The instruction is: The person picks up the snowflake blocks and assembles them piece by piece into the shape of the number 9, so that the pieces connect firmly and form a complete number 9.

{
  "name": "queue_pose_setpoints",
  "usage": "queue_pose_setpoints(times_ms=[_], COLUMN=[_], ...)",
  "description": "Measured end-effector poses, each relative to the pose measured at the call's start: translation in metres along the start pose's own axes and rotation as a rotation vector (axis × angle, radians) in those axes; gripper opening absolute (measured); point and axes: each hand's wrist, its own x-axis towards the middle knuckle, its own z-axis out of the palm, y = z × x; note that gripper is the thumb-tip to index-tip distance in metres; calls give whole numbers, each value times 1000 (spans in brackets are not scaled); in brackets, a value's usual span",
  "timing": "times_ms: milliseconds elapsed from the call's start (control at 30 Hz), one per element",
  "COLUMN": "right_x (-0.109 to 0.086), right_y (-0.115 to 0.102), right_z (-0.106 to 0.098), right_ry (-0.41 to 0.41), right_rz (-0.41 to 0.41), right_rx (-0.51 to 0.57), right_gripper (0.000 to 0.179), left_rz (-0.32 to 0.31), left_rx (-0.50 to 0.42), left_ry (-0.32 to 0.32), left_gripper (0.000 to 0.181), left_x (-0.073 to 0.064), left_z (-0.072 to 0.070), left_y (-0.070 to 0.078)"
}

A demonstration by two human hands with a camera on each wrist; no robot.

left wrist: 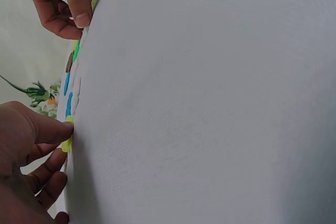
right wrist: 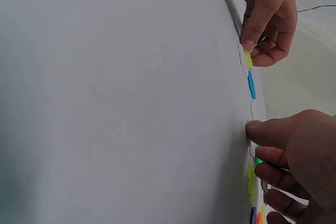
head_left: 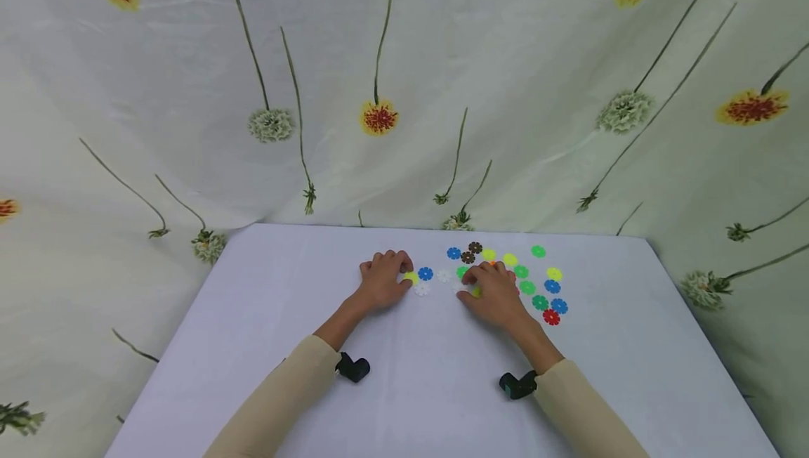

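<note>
Being pinched by the left hand (head_left: 383,281) is a yellow disc (head_left: 412,277). A white disc (head_left: 458,287) is held by the right hand (head_left: 497,294).

left hand (right wrist: 270,22) pinching a little yellow piece (right wrist: 249,60), blue piece (right wrist: 251,85) just beside it, right hand (right wrist: 310,156) kinda pinching a white piece (right wrist: 252,151), second yellow piece (right wrist: 251,182) near that hand, all strung along the white counter's (right wrist: 131,98) edge

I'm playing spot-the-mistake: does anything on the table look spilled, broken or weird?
Nothing stands out. Most of the notched discs lie scattered by the right hand; I see none broken, though it covers some.
</note>
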Motion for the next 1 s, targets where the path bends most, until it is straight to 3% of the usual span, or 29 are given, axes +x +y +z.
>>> queue_pose_setpoints(times_ms=[133,300,667,833,1000], right_x=[1,3,1,-2,-7], right_y=[-2,-2,-5,-9,-15], right_z=[0,1,1,1,2], right_ry=[-7,-3,10,18,21], right_rz=[9,-13,-52,-67,-113], right_rx=[25,82,208,266,338], right_gripper=[26,22,16,16,13], left_rz=[-23,-8,-8,-11,-16], left_rx=[-24,-56,-137,-305,-462], left_ry=[-1,21,33,27,-37], left_gripper=[22,24,10,13,13], left_x=[2,0,-10,-19,-29], left_z=[3,4,5,0,-9], left_y=[-1,-3,-13,-13,-8])
